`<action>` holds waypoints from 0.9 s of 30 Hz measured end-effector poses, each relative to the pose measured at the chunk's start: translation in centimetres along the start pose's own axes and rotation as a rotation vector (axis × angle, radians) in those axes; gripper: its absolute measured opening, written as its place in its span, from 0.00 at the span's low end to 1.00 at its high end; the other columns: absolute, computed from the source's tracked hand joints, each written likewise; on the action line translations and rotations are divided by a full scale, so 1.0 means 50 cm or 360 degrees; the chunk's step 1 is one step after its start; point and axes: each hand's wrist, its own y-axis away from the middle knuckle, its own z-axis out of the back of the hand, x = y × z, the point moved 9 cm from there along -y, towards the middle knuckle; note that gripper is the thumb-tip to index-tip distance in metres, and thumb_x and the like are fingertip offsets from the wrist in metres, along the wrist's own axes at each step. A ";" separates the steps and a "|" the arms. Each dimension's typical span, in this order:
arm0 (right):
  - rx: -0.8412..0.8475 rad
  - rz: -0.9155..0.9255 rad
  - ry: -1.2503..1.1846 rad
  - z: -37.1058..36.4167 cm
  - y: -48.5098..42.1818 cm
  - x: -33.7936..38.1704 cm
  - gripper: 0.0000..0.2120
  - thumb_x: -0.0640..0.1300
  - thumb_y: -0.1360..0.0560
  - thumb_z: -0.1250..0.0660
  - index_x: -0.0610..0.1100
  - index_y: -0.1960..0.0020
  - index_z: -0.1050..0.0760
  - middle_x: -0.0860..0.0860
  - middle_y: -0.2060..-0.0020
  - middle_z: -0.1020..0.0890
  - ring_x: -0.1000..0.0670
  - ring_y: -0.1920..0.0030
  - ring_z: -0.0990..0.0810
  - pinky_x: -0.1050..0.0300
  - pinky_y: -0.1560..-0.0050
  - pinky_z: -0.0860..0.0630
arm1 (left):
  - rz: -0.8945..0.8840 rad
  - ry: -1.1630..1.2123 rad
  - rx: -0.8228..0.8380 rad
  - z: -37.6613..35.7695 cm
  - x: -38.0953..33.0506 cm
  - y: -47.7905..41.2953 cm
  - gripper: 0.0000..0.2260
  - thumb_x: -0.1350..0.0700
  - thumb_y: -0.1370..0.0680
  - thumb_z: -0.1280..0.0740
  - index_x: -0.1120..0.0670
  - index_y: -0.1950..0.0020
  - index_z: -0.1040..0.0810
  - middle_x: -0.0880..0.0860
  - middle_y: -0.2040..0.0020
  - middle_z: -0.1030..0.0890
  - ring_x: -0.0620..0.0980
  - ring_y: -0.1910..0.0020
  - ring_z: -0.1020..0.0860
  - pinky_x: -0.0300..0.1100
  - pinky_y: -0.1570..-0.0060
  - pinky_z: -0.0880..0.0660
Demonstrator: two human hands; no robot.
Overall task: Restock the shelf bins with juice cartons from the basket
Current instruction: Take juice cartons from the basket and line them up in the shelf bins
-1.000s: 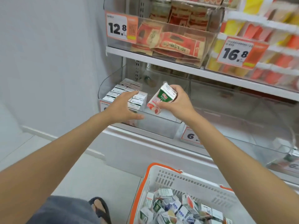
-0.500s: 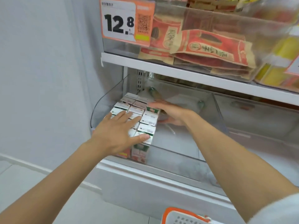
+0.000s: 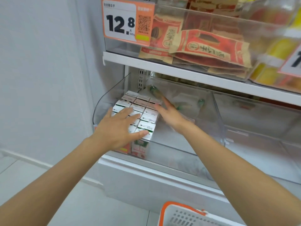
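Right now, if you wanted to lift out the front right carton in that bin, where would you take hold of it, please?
Probably pinch the front right carton by its top, coming from above and from the right. It stands upright, its left face is packed against the neighbouring cartons, while the clear bin is bare to its right, leaving room for fingers.

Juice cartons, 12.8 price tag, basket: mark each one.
juice cartons [image 3: 146,118], head view, top of a front-right carton.
12.8 price tag [image 3: 120,22], head view, on the printed number.
basket [image 3: 179,205], head view, orange rim.
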 end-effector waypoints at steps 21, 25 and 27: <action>0.0270 -0.0602 0.0442 0.038 0.746 -0.612 0.17 0.41 0.24 0.33 0.43 0.35 0.25 0.52 0.47 0.25 0.53 0.53 0.26 0.61 0.50 0.30 | 0.0389 0.1224 0.0402 -0.400 -0.353 0.351 0.09 0.59 0.24 0.30 0.60 0.45 0.22 0.52 0.51 0.24 0.48 0.54 0.26 0.40 0.47 0.28; 0.0639 -0.0880 0.0305 -0.054 0.810 -0.718 0.24 0.48 0.24 0.31 0.49 0.29 0.30 0.49 0.36 0.26 0.49 0.42 0.24 0.59 0.46 0.27 | 0.0404 0.1184 0.0607 -0.497 -0.372 0.387 0.07 0.57 0.22 0.32 0.55 0.45 0.23 0.49 0.49 0.24 0.43 0.56 0.26 0.37 0.52 0.30; 0.0814 -0.0897 0.0311 -0.105 0.834 -0.740 0.25 0.50 0.24 0.31 0.52 0.28 0.31 0.47 0.35 0.27 0.48 0.41 0.24 0.55 0.42 0.26 | 0.0402 0.1196 0.0714 -0.531 -0.379 0.397 0.05 0.55 0.22 0.33 0.50 0.46 0.24 0.48 0.48 0.24 0.41 0.56 0.25 0.36 0.54 0.29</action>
